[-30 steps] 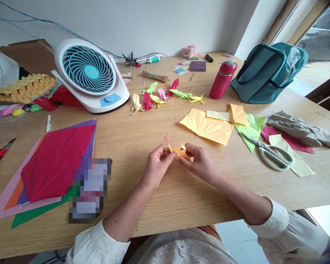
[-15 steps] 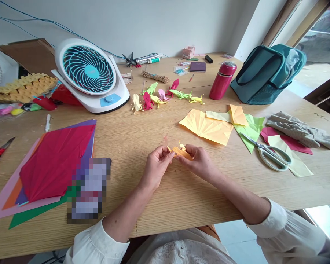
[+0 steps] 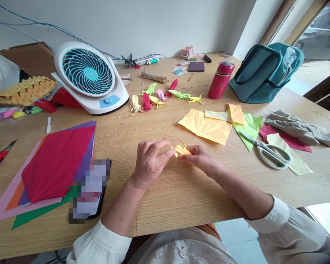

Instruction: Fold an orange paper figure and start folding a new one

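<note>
Wooden table (image 3: 181, 200) underneath it all, bare right below the work. On it, approx. beyond the hands, a creased yellow-orange sheet (image 3: 205, 128), flat, apart from them. Next down in size: the person's L hand (image 3: 151, 161) and R hand (image 3: 199, 157), both raised near the table's front edge. Between them, the small folded orange paper piece (image 3: 182, 150), held at the R fingertips.

R hand pinches the piece's R end, thumb on the near side, fingers mostly hidden behind. L thumb and index are slightly parted around the piece's narrow L strip (image 3: 173, 149); can't tell if they press it or just touch.

Handling, by judgement: v. light, next to no weight; stiff where layers stack, soft at single-ply edges. Dry paper, so prob. not slippery, but it'd crush or tear under a hard squeeze. Best hold = the thick folded middle, thumb vs. index, as R does. Smallest bit, the thin upright prong (image 3: 183, 143), looks most fragile: bends easily, so fingertips only, close to its base, no tugging.
</note>
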Demonstrator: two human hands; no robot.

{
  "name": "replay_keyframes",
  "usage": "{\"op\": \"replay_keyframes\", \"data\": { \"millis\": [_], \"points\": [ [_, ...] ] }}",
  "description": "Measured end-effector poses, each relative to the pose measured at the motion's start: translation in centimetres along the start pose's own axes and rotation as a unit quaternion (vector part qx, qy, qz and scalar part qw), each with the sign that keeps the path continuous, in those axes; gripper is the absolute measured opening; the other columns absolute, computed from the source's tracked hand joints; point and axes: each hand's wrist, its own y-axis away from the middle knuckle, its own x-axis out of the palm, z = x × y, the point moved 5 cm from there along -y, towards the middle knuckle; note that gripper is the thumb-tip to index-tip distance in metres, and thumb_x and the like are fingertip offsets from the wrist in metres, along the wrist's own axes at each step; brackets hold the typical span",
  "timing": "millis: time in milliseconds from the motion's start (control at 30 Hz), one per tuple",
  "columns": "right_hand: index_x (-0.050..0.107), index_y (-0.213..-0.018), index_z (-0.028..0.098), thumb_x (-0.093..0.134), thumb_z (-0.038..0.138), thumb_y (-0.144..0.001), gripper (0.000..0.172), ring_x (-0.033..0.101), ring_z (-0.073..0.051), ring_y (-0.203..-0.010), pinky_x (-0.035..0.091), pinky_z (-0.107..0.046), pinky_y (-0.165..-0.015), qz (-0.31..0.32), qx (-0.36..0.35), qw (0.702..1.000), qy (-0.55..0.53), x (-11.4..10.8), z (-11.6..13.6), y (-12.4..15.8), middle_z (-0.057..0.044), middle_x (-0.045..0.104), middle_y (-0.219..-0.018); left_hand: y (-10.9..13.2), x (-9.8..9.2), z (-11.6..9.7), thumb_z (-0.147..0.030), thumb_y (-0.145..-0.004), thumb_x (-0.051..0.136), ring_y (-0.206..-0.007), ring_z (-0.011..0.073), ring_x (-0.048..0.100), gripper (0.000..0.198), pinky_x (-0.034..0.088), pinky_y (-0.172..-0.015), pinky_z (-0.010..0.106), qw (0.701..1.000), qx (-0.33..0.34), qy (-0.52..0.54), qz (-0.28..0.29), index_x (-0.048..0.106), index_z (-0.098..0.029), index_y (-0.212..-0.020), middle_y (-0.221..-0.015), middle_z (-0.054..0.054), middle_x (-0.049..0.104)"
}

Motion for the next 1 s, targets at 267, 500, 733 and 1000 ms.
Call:
{"op": "replay_keyframes", "data": {
  "millis": [267,500,733,1000],
  "points": [
    [0.059,-0.067,0.018,0.079,0.052,-0.068,0.04,0.033,-0.01,-0.062,0.022,-0.027,-0.058,0.017,-0.017,1.0,-0.019,0.3,0.1,0.1,0.005,0.044,-0.062,-0.2,-0.1,-0.2,-0.015,-0.09,0.068,-0.092,0.019,0.058,0.018,0.038,-0.084,0.036,1.0,0.009,0.02,-0.002,0.074,-0.03,-0.097,-0.1,0.0,0.076],
    [0.055,-0.069,0.019,0.077,0.053,-0.069,0.041,0.029,-0.011,-0.064,0.019,-0.028,-0.058,0.003,-0.023,1.0,0.004,0.2,0.0,0.0,0.005,0.039,-0.065,-0.3,0.5,-0.4,-0.011,-0.091,0.066,-0.087,0.0194,0.06,0.014,0.037,-0.083,0.037,0.999,-0.021,0.027,0.015,0.069,-0.024,-0.097,-0.095,-0.001,0.078],
    [0.053,-0.07,0.019,0.076,0.056,-0.069,0.044,0.028,-0.011,-0.064,0.019,-0.027,-0.057,-0.003,-0.028,1.0,0.004,0.3,0.1,0.2,0.004,0.037,-0.067,-0.1,0.9,-0.4,-0.011,-0.096,0.054,-0.081,0.0187,0.061,0.016,0.042,-0.076,0.033,0.997,-0.01,0.043,0.058,0.067,-0.02,-0.1,-0.094,0.004,0.075],
    [0.054,-0.072,0.019,0.075,0.06,-0.069,0.046,0.03,-0.011,-0.065,0.023,-0.027,-0.059,-0.007,-0.048,0.999,-0.011,1.0,0.5,0.4,0.005,0.04,-0.068,0.4,0.7,-0.4,-0.012,-0.095,0.056,-0.084,0.018,0.067,0.016,0.051,-0.082,0.032,0.996,-0.055,0.066,0.018,0.067,-0.02,-0.101,-0.093,0.006,0.075]
  ]
}}
